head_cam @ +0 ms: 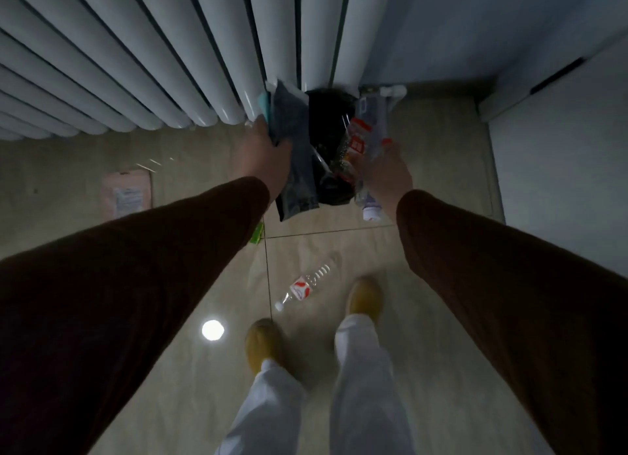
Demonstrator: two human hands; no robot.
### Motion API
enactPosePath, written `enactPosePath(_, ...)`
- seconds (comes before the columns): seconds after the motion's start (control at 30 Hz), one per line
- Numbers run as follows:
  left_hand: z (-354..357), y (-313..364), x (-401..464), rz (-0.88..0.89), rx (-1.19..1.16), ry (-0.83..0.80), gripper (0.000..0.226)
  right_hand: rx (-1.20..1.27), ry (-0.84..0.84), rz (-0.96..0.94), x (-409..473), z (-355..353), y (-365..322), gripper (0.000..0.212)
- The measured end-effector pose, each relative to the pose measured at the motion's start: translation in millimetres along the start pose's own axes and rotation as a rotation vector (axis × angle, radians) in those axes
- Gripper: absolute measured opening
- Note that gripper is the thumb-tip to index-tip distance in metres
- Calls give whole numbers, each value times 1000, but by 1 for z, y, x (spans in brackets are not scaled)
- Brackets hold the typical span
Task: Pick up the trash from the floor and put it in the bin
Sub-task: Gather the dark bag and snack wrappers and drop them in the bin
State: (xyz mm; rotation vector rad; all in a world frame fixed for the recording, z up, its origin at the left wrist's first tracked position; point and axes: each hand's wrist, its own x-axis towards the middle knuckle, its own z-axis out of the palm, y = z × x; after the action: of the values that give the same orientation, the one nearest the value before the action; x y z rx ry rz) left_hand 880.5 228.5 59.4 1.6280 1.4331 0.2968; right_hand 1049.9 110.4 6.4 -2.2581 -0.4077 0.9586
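Both hands are gripping light trash over the far black-lined bin [328, 114]: the left hand [263, 148] is clamping a floppy dark plastic packet [295, 169], and the right hand [387, 172] is closing round crinkly clear plastic bottles [368, 138] (slippery, best held mid-body).

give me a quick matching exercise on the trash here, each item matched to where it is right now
Items:
1. clear plastic bottle with red and white label
2. pink flat packet
3. grey flat packaging
4. small green wrapper

Places:
A. held in the left hand over the black-lined bin
B. on the floor by the feet
C. peeking out under the left sleeve
D. on the floor left, near the white radiator

Pairs: 1-B, 2-D, 3-A, 4-C
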Motion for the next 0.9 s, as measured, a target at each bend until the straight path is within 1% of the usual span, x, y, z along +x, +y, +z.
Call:
enactPosePath(0.1, 31, 14, 32, 0, 39, 65, 38, -252, -67, -94, 44, 2, -9, 69)
enactPosePath(0.17, 59, 17, 53, -73, 0, 69, 37, -409, -151, -114, 72, 6, -15, 71)
enactPosePath(0.23, 84, 14, 72, -184, -115, 49, 41, -517, -284, -124, 97, 12, -23, 78)
enactPosePath(0.27, 93, 11, 78, -241, -182, 54, 50, -565, -327, -124, 106, 15, -27, 88)
enactPosePath(0.33, 103, 3, 86, -369, -244, 106, 85, -520, -331, -40, 120, 20, -32, 105)
enactPosePath(0.37, 105, -4, 89, -430, -220, 126, 101, -466, -329, -3, 124, 21, -32, 106)
enactPosePath(0.4, 104, -10, 88, -479, -166, 123, 106, -434, -349, 7, 126, 21, -30, 100)
enactPosePath(0.43, 104, -18, 88, -502, -132, 102, 105, -426, -370, 3, 126, 21, -27, 87)
enactPosePath(0.5, 101, -32, 83, -491, -111, 31, 95, -440, -378, -20, 120, 15, -16, 62)
enactPosePath(0.53, 98, -34, 77, -480, -89, 4, 87, -451, -359, -32, 116, 12, -10, 55)
enactPosePath(0.63, 91, -42, 60, -412, -5, -28, 65, -462, -285, -87, 98, 3, 5, 48)
enactPosePath(0.7, 83, -46, 49, -341, 49, -42, 57, -513, -260, -134, 83, -1, 9, 38)
enactPosePath(0.77, 69, -52, 39, -268, 132, -72, 53, -595, -271, -207, 65, -1, 11, 27)
enactPosePath(0.8, 61, -57, 34, -240, 175, -89, 54, -592, -257, -228, 54, 1, 12, 25)
enactPosePath(0.9, 29, -79, 16, -182, 314, -162, 58, -499, -202, -215, 17, 15, 14, 28)
